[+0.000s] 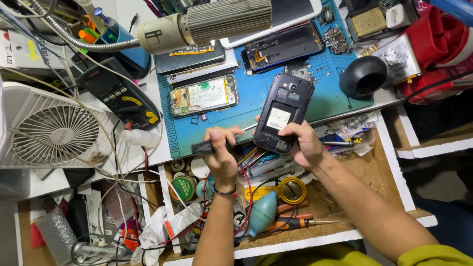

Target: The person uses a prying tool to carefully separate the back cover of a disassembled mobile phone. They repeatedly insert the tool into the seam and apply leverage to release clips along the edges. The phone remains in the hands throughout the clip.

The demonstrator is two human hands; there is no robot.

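Right hand [306, 144]: fingers curled shut round the lower end of a black phone [284, 112], thumb at its left edge; the phone lies back-up with the cover off, tilted, its upper end over the blue mat [340, 96] and its lower end at the mat's front edge.

Left hand [220, 148]: fingers closed together in a pinch on a small black tool [204, 147], whose thin pale tip points right toward the phone's lower left edge. Whether the tip touches the phone cannot be told. Dark band on the wrist.

On the mat, left of the phone: opened phone [204, 95] showing board and battery. Behind it: a further stripped phone frame [283, 45].

Left of the mat: multimeter [121, 96], white fan [54, 132].

Above: lamp [207, 24] on a flexible neck.

Right of the mat: black bowl-shaped thing [363, 76].

Open drawer [394, 167] beneath the hands: teal blower [262, 213], yellow loupe [290, 190], screwdriver [300, 223], green tin [183, 188], red and black wires [246, 197].
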